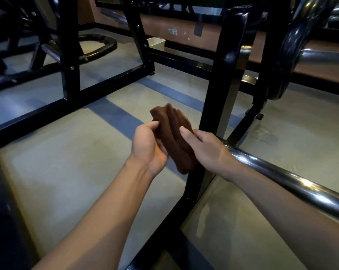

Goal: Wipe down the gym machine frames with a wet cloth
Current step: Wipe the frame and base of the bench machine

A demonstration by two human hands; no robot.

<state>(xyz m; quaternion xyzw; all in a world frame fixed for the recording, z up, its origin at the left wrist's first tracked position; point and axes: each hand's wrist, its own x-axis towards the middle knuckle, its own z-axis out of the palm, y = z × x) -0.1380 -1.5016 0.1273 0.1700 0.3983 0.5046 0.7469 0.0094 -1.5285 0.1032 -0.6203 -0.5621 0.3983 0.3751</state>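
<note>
A folded brown cloth (174, 133) is held between both hands in mid-air, above the floor. My left hand (148, 146) grips its left side with curled fingers. My right hand (205, 148) holds its right side, thumb pressed on the front. Just behind the cloth stands a black upright post (226, 71) of the gym machine frame. The cloth does not touch the post. A black floor rail (48, 108) of the frame runs diagonally to the left.
A chrome bar (293, 182) runs from the post toward the lower right, under my right forearm. Another chrome bar and a dark weight plate (285, 55) sit at the upper right. A small beige bin (157, 43) stands by the far wall. Grey floor with a blue stripe lies below.
</note>
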